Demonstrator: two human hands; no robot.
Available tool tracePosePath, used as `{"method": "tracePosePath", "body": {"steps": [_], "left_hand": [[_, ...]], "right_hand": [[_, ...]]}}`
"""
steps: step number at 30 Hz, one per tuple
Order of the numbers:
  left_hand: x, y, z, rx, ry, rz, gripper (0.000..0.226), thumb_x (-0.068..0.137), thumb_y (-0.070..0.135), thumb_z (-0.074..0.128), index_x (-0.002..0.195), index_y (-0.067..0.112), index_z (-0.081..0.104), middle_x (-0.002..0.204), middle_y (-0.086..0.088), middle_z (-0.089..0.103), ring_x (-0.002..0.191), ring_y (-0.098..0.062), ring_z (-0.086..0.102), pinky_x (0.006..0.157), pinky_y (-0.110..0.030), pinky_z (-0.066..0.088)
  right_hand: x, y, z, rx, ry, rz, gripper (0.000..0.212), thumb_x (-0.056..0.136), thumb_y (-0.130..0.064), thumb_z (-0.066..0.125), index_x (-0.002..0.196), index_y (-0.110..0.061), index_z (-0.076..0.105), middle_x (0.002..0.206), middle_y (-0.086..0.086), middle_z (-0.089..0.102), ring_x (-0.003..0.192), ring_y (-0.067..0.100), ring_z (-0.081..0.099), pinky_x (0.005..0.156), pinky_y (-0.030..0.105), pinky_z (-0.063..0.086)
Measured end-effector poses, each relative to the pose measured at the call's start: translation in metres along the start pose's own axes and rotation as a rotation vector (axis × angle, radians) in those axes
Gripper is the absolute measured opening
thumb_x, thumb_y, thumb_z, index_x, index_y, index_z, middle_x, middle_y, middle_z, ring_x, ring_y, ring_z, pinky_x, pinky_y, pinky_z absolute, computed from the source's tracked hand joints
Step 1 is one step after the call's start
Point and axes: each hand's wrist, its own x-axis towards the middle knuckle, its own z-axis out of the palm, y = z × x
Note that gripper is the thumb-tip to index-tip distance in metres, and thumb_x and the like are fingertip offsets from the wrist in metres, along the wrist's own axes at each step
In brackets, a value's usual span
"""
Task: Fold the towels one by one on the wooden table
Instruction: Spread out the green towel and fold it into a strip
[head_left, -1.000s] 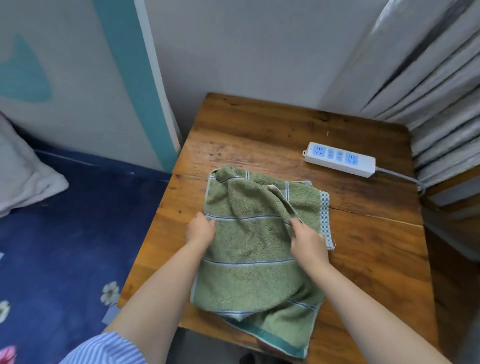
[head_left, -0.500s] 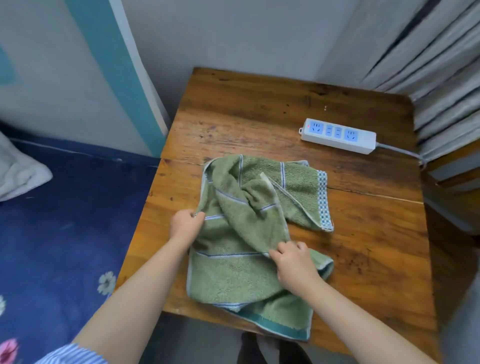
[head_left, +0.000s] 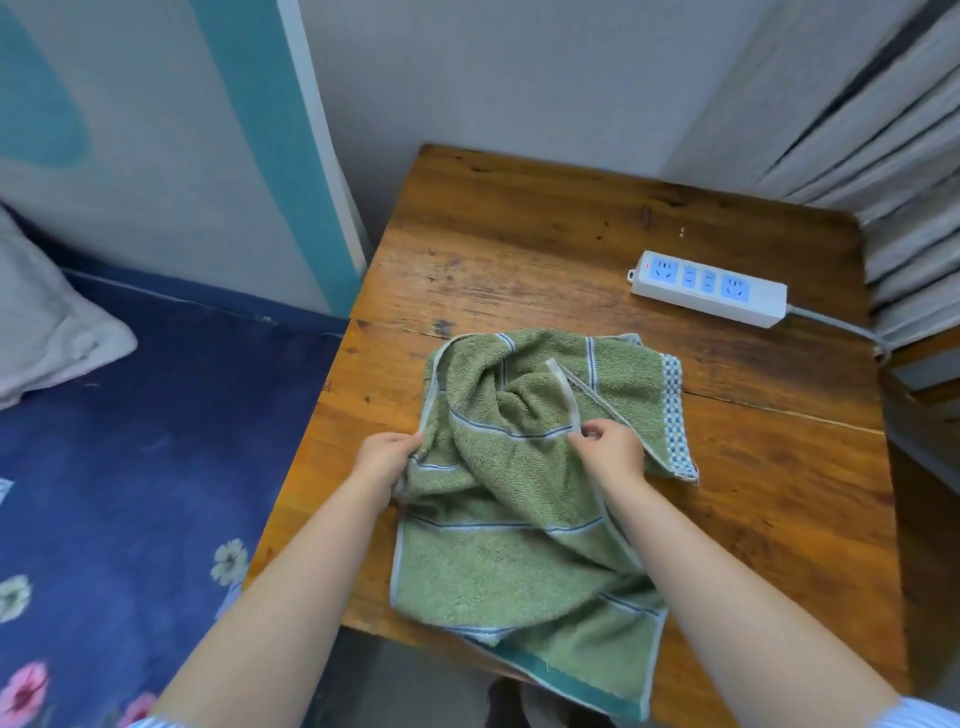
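Since half a second ago, the right hand (head_left: 609, 453) has been travelling up the green striped towel (head_left: 511, 519) from its near part toward 12 o'clock, and is now pinching the pale hem of a raised fold between thumb and fingertips. At 9 o'clock of the cloth, the left hand (head_left: 385, 460) is gripping the left edge, fingers curled round it. Rumpled, the towel is lying on the wooden table (head_left: 571, 234), its near end hanging over the front edge. A white power strip (head_left: 709, 288) is sitting at 2 o'clock, well apart.
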Motion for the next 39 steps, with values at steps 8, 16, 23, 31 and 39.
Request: {"method": "tracePosePath", "body": {"steps": [8, 16, 23, 31, 39], "left_hand": [[-0.023, 0.032, -0.022, -0.166, -0.077, 0.076, 0.019, 0.093, 0.006, 0.046, 0.076, 0.009, 0.055, 0.069, -0.005, 0.049, 0.061, -0.015, 0.044, 0.056, -0.022, 0.038], [-0.083, 0.087, -0.042, -0.154, -0.290, 0.181, 0.023, 0.094, 0.011, 0.043, 0.078, 0.004, 0.058, 0.077, -0.013, 0.057, 0.069, -0.023, 0.055, 0.065, -0.031, 0.044], [-0.117, 0.142, -0.047, -0.137, -0.280, 0.408, 0.018, 0.095, 0.009, 0.042, 0.087, 0.006, 0.058, 0.078, -0.012, 0.055, 0.069, -0.022, 0.052, 0.067, -0.029, 0.042], [-0.171, 0.233, -0.059, -0.768, -0.085, 0.678, 0.027, 0.097, 0.008, 0.040, 0.074, 0.015, 0.052, 0.049, 0.008, 0.063, 0.052, -0.007, 0.058, 0.044, -0.013, 0.048], [-0.184, 0.247, -0.098, -0.496, 0.255, 0.593, 0.021, 0.086, 0.017, 0.057, 0.066, 0.016, 0.050, 0.073, -0.005, 0.049, 0.057, -0.014, 0.043, 0.060, -0.025, 0.038]], "right_hand": [[-0.013, -0.014, -0.067, 0.379, -0.083, 0.000, 0.026, 0.086, -0.004, 0.055, 0.063, -0.015, 0.056, 0.068, 0.000, 0.053, 0.067, 0.015, 0.046, 0.057, 0.024, 0.035], [-0.045, -0.043, -0.156, 0.618, -0.121, 0.134, 0.016, 0.087, -0.008, 0.054, 0.072, -0.010, 0.057, 0.040, -0.003, 0.060, 0.058, 0.013, 0.047, 0.054, 0.024, 0.036], [-0.052, -0.081, -0.192, 0.546, -0.079, 0.090, 0.023, 0.087, -0.007, 0.053, 0.065, -0.014, 0.051, 0.064, 0.003, 0.053, 0.057, 0.013, 0.046, 0.054, 0.024, 0.036], [-0.068, -0.197, -0.257, 0.704, 0.025, -0.286, 0.029, 0.082, 0.013, 0.034, 0.094, 0.006, 0.059, 0.062, 0.009, 0.037, 0.041, 0.018, 0.045, 0.043, 0.021, 0.038], [-0.069, -0.233, -0.272, 0.102, 0.195, -0.569, 0.044, 0.083, 0.002, 0.040, 0.124, -0.008, 0.050, 0.129, 0.015, 0.051, 0.098, 0.025, 0.050, 0.056, 0.025, 0.041]]}}
